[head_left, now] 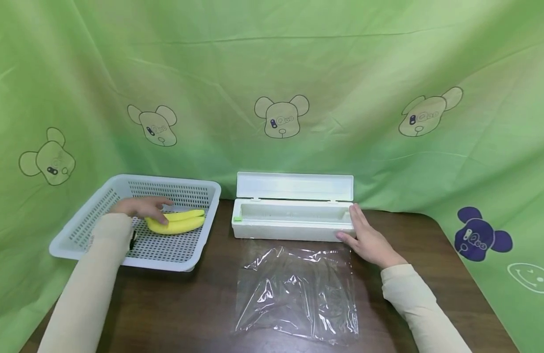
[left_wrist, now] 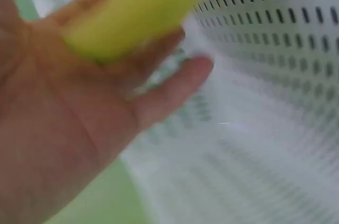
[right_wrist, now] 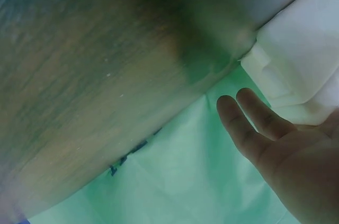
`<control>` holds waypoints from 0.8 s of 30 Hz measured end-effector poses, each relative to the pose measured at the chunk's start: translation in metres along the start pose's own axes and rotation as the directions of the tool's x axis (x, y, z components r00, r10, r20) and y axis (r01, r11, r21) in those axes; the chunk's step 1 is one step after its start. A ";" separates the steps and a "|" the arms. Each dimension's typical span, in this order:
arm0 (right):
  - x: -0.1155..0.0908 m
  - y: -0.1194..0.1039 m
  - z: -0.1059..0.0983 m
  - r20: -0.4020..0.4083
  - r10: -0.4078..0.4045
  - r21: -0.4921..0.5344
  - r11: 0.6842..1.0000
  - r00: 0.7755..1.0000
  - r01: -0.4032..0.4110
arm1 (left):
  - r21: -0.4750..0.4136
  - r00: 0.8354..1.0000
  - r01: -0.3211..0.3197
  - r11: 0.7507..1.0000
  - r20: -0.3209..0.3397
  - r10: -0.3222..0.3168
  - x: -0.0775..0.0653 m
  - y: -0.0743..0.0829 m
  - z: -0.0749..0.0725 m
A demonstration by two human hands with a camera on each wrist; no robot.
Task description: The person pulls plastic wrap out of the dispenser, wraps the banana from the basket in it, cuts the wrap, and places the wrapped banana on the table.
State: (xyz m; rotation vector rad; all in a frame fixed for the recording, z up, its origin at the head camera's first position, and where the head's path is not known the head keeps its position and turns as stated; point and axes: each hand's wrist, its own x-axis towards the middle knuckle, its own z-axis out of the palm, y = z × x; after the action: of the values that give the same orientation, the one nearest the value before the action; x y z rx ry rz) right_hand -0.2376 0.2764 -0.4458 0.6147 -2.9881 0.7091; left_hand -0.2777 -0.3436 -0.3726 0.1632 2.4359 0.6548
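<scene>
Where the bananas (head_left: 179, 226) lie: in the basket (head_left: 166, 265), whose walls likely keep them gathered
Left hand (head_left: 141, 207): fingers loosely spread about the bananas' near end — unclenched
Right hand (head_left: 371, 240): fingers straight, released, touching the box (head_left: 289, 232) — probably steadying it
Film (head_left: 294, 294): spread, wrinkled, over the surface (head_left: 188, 314) before the box

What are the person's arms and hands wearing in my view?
The left sleeve and right sleeve are long and off-white. The left hand and right hand wear no gloves. A small black item shows at the left wrist; I can't tell what it is.
</scene>
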 end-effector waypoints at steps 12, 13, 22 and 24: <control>0.001 0.001 0.004 0.006 0.007 0.007 1.000 1.000 -0.007 | -0.479 0.992 -0.071 0.875 0.062 0.114 -0.009 -0.047 -0.012; 0.001 0.001 0.004 0.006 0.007 0.006 1.000 1.000 -0.007 | -0.489 0.993 -0.072 0.869 0.048 0.109 -0.008 -0.048 -0.012; -0.001 -0.001 0.002 0.004 0.013 0.006 1.000 1.000 -0.013 | -0.500 0.992 -0.129 0.856 -0.073 0.106 -0.006 -0.047 -0.011; 0.000 -0.001 0.002 0.002 0.009 0.002 1.000 1.000 -0.009 | -0.486 0.989 -0.145 0.862 -0.099 0.111 -0.007 -0.048 -0.011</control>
State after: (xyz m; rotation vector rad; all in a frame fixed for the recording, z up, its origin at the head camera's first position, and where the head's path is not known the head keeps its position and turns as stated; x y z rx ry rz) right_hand -0.2370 0.2750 -0.4472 0.6026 -2.9947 0.7129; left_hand -0.2770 -0.3916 -0.3848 0.0949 2.2463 1.3382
